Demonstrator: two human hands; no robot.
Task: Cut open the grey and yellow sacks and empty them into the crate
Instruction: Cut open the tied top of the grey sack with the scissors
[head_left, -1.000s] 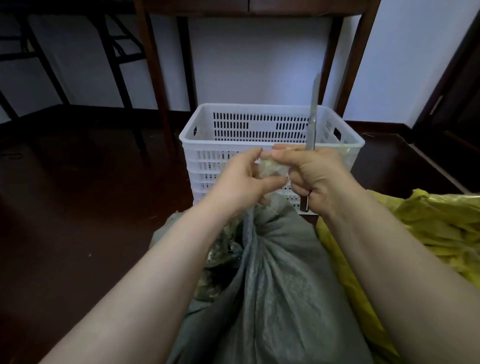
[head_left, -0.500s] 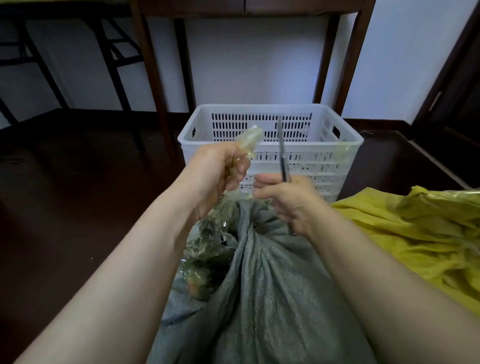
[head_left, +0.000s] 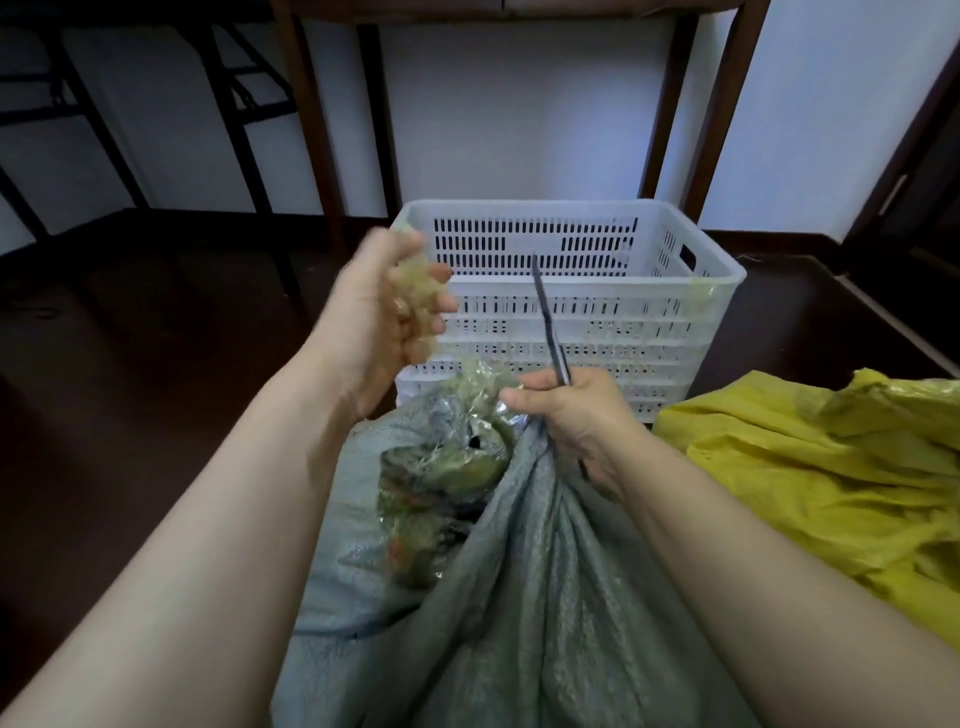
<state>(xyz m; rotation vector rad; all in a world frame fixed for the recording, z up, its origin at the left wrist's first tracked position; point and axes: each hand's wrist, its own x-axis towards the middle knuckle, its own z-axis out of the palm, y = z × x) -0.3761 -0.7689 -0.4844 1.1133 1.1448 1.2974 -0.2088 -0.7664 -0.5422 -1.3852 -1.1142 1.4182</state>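
Room: dark brown floor (head_left: 130, 389), a white wall behind, and wooden table legs (head_left: 306, 130) at the back.
Grey sack: the grey sack (head_left: 545, 597) lies on the floor between the forearms, with its neck just before the crate. The neck is already open on the left side, where a clear inner bag (head_left: 441, 467) with greenish content shows.
Handling: the woven cloth looks soft and folds easily, and the full sack is probably heavy. I would take it by the gathered neck and by the bottom to tip it. The inner film looks thin and slippery and may tear.
Right hand: the right hand (head_left: 576, 421) grips a knife (head_left: 548, 322) at the sack neck, with the blade tilted up and a little to the left.
Left hand: the left hand (head_left: 384, 322) is raised and blurred, and its fingers hold a plastic scrap (head_left: 421, 280).
Crate: the white crate (head_left: 717, 270) stands behind the sack. Nothing I can see lies inside.
Yellow sack: the yellow sack (head_left: 831, 467) lies to the right, near the crate, not yet handled.
Change: half a second ago the left hand was lower and near the right hand. Now it is lifted toward the near left corner of the crate, well apart. The knife stood upright then and now it leans.
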